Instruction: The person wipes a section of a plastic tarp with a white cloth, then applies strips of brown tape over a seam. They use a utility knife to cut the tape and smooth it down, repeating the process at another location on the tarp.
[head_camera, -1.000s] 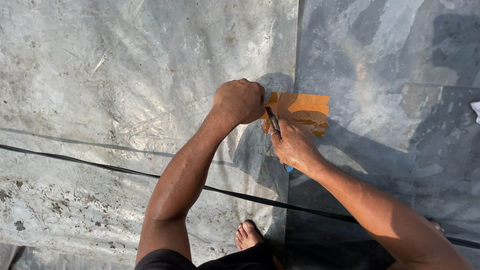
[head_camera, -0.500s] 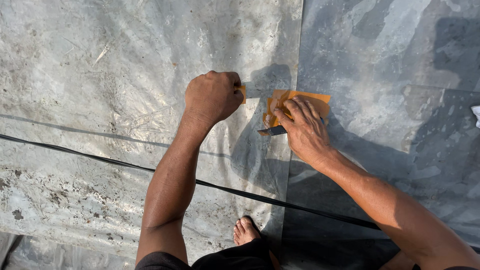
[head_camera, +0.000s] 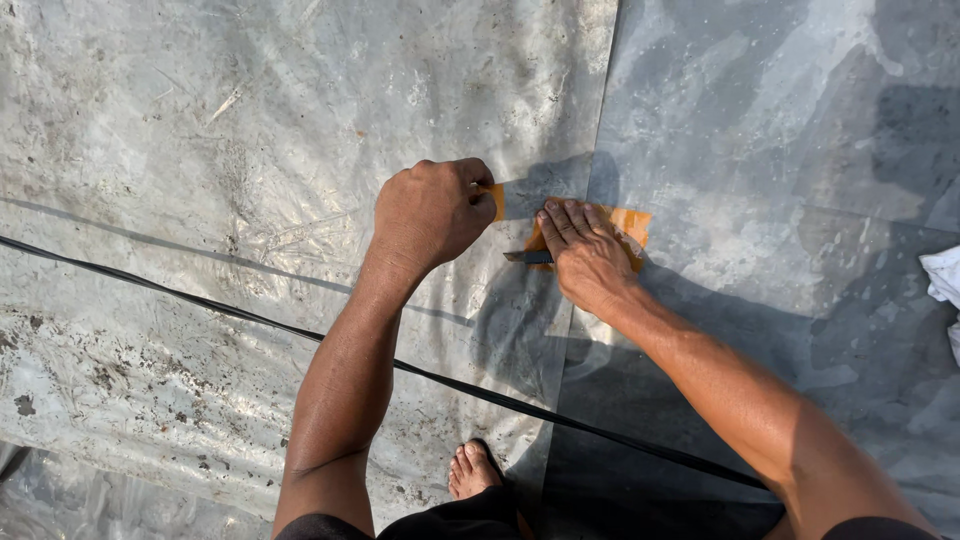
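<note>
A strip of orange tape (head_camera: 632, 222) lies across the seam (head_camera: 603, 110) where a dirty clear plastic sheet (head_camera: 200, 130) meets a grey sheet (head_camera: 780, 130). My left hand (head_camera: 430, 215) is a closed fist left of the seam, gripping the tape's orange end, which shows at my fingertips. My right hand (head_camera: 585, 255) lies flat on the tape just right of the seam, fingers stretched out and pressing down. A small dark knife (head_camera: 525, 257) sticks out leftward from under its thumb. Most of the tape between the hands is in shadow.
A thin black cord (head_camera: 200, 300) runs diagonally across both sheets, passing under my arms. My bare foot (head_camera: 470, 470) stands on the plastic near the bottom. A white cloth (head_camera: 942, 275) lies at the right edge. Dirt specks cover the lower left sheet.
My left fist has slid leftward away from the seam with the tape end. My right hand went from holding the knife raised to lying flat on the tape.
</note>
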